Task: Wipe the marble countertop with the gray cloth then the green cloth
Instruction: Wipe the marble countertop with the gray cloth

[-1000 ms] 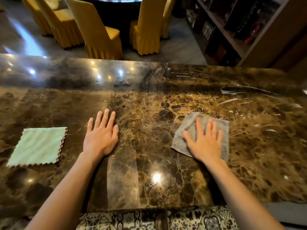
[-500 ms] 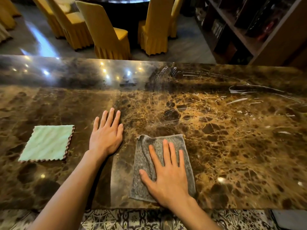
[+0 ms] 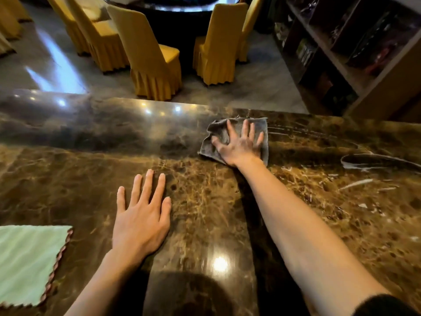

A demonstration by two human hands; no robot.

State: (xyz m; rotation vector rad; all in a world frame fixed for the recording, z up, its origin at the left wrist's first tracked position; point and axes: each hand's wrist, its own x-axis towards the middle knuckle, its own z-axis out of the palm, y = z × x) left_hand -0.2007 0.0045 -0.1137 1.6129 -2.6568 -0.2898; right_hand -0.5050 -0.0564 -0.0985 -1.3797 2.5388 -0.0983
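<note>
Gray cloth (image 3: 237, 133) lies rumpled near the far edge of the marble countertop (image 3: 205, 201), right of centre, and we have our right hand (image 3: 239, 147) flat on top of it, fingers spread and pressing the fabric against the stone with the arm stretched out. Pale wet streaks (image 3: 355, 183) mark the brown marble to the right of that cloth. Our left hand (image 3: 141, 220) rests palm down on bare stone nearer to us and well apart from the gray cloth, its fingers straight and only slightly parted, holding nothing. Farther left, at the near left corner of view, the green cloth (image 3: 27, 263) lies flat with its scalloped brown edging, partly cut off by the frame. Beyond the counter stand yellow-covered chairs (image 3: 148, 55) around a dark round table (image 3: 182, 10), and wooden shelves (image 3: 341, 53) at far right.
</note>
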